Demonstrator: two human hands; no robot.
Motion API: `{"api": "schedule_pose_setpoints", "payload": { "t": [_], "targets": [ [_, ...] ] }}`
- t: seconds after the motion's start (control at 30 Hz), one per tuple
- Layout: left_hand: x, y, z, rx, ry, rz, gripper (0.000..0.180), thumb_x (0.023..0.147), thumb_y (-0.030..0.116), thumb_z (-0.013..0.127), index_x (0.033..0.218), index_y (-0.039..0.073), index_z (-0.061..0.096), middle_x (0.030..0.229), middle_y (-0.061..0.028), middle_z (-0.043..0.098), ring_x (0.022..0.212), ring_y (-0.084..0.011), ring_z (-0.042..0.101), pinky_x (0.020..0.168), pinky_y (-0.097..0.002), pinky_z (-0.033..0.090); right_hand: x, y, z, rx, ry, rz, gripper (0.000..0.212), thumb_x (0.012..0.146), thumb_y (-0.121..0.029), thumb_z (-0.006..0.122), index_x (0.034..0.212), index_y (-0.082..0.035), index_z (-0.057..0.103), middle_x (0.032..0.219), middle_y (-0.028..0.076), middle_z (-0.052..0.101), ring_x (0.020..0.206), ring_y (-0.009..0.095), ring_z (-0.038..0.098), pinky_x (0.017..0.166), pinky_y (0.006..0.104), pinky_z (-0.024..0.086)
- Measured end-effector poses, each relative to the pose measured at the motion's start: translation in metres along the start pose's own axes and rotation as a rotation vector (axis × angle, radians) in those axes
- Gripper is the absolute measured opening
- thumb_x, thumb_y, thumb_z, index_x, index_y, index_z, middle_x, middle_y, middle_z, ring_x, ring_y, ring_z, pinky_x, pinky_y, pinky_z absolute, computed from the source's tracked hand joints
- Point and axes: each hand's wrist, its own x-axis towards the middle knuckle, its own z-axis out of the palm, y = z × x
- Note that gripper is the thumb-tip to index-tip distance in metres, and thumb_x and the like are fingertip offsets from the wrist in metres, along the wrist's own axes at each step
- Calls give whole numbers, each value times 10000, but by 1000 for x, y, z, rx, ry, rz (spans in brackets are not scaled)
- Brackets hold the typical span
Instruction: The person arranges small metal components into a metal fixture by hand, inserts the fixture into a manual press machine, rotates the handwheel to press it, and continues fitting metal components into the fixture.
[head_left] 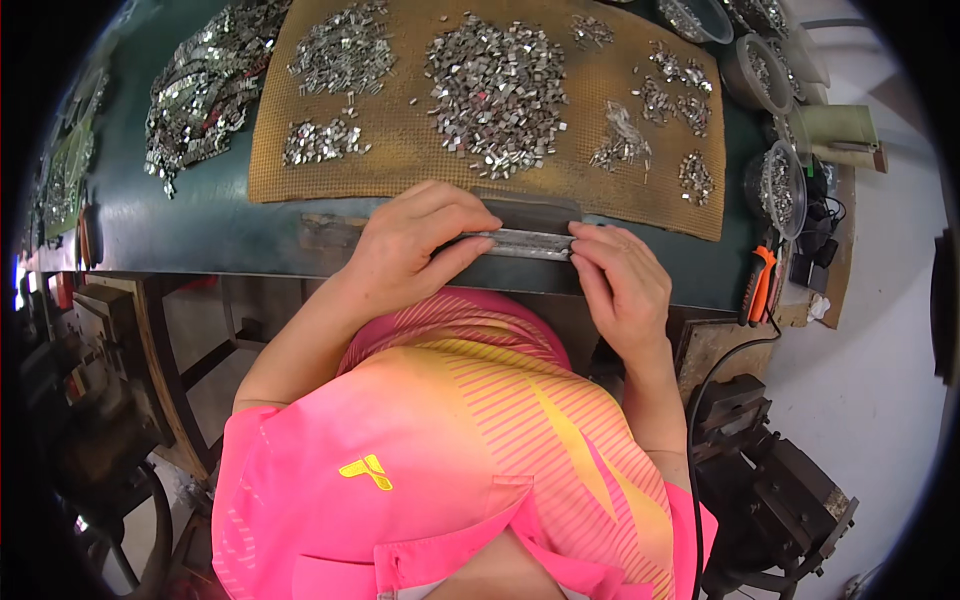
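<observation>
Bridging both hands (405,238) (630,282) is a metal strip (530,244).

Two hands (418,238) (627,280), one silvery bar (530,244), one brown mat (395,110)

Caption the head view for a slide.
Left hand and right hand hold a metal strip near piled metal pieces.

I wear a bright pink, short-sleeved collared shirt (285,470) fading into yellow-orange, with thin pink stripes (505,415) and a small yellow emblem (368,470); my fingers (452,220) are bare.
</observation>
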Motion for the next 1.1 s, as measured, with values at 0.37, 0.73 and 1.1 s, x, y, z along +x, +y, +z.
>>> {"api": "schedule_pose_setpoints", "payload": {
  "t": [0.37, 0.73, 1.1],
  "targets": [
    [-1, 0, -1, -3, -2, -12, 214, 860, 28, 784, 1069, 35, 739, 1052, -93, 735, 979, -282, 699, 837, -387, 545, 6, 17, -13, 145, -23, 143, 157, 880, -25, 774, 1037, -23, 769, 1074, 122, 784, 993, 288, 759, 858, 366, 594],
    [-1, -2, 1, -19, -3, -12, 212, 873, 57, 784, 1080, 46, 742, 1059, -87, 734, 989, -286, 694, 841, -395, 545, 44, 63, -1, -201, 85, 211, 145, 927, -138, 769, 1068, -106, 759, 998, 50, 716, 805, 273, 719, 696, 365, 570],
    [-1, -3, 0, -27, -12, -19, 207, 874, 45, 774, 1079, 39, 741, 1062, -93, 735, 999, -287, 696, 851, -394, 547, 37, 61, -5, -10, 152, 320, 97, 922, -89, 769, 1015, -75, 751, 924, 56, 739, 731, 216, 701, 641, 336, 541]
  ]
}}
